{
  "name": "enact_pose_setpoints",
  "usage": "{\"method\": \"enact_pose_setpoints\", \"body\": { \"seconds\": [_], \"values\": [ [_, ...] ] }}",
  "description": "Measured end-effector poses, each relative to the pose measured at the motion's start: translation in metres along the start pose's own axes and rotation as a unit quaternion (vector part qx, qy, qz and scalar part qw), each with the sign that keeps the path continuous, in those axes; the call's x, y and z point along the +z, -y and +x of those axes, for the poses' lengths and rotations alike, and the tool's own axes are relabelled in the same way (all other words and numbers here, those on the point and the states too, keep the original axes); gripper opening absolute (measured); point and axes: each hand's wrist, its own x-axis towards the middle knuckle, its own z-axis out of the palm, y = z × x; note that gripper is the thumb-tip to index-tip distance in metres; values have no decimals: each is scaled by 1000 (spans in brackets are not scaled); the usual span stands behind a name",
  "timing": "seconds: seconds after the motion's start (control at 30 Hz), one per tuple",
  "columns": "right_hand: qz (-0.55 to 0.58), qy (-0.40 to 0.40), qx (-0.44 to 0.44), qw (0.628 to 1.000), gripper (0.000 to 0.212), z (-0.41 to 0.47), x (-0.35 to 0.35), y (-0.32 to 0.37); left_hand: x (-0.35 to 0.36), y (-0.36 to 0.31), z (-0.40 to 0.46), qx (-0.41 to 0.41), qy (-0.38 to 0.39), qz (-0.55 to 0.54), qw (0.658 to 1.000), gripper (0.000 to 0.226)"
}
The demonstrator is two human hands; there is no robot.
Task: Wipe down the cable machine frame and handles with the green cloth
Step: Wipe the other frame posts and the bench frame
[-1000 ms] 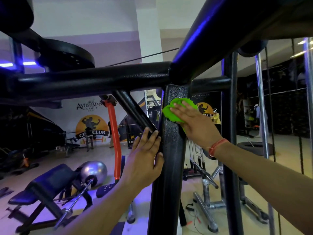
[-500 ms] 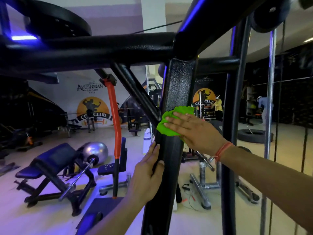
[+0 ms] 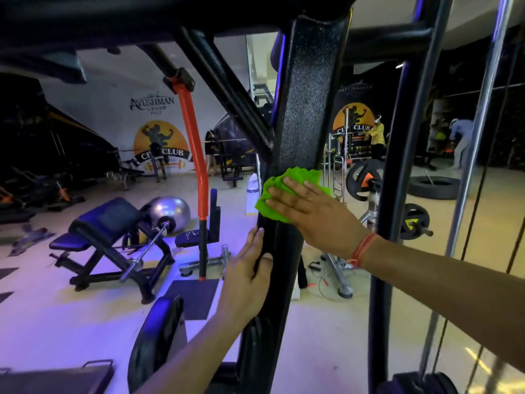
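Observation:
A black textured upright post (image 3: 308,103) of the cable machine frame runs down the middle of the view. My right hand (image 3: 315,216) presses a bunched green cloth (image 3: 295,177) flat against the post at mid height, fingers spread over it. Just below, my left hand (image 3: 247,275) wraps the left edge of the same post, thumb on its front face. A black crossbar (image 3: 142,21) and a diagonal brace (image 3: 227,92) join the post at the top. No cable handles can be made out.
A second black upright (image 3: 397,177) and chrome guide rod (image 3: 477,143) stand to the right. Left on the floor are a black bench (image 3: 105,223), a silver ball (image 3: 170,209) and an orange bar (image 3: 196,163). People stand far back right.
My right hand has slid the cloth down the post from just under the crossbar to mid height. My left hand has moved down the post with it, and my view has tilted down.

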Motion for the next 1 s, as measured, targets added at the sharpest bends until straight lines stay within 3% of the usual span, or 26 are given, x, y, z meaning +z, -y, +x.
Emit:
{"method": "enact_pose_setpoints", "body": {
  "seconds": [0.07, 0.2, 0.37, 0.53, 0.67, 0.83, 1.0],
  "values": [
    [-3, 10, -37, 999, 63, 7, -7, -10, 2, 6, -7, -9, 0, 4, 1000, 56],
    [9, -33, 72, 997, 67, 22, -8, -3, 5, 18, -17, -37, -8, 8, 999, 54],
    [8, 34, -85, 996, 68, 0, 9, 9, 5, 24, -29, -46, 6, 13, 999, 54],
    [16, -27, 68, 997, 69, -8, 13, 11, 3, 27, -39, -61, 21, -21, 998, 53],
    [17, 52, -57, 997, 71, -43, 24, 29, 2, 31, -46, -80, 32, -72, 994, 52],
    [50, -21, 87, 995, 63, -36, 29, 35, 3, 41, -53, -166, -7, -157, 974, 47],
    [61, 65, -52, 995, 70, -54, 37, 50, 3, 54, -63, -237, -5, -182, 954, 37]
  ]
}}
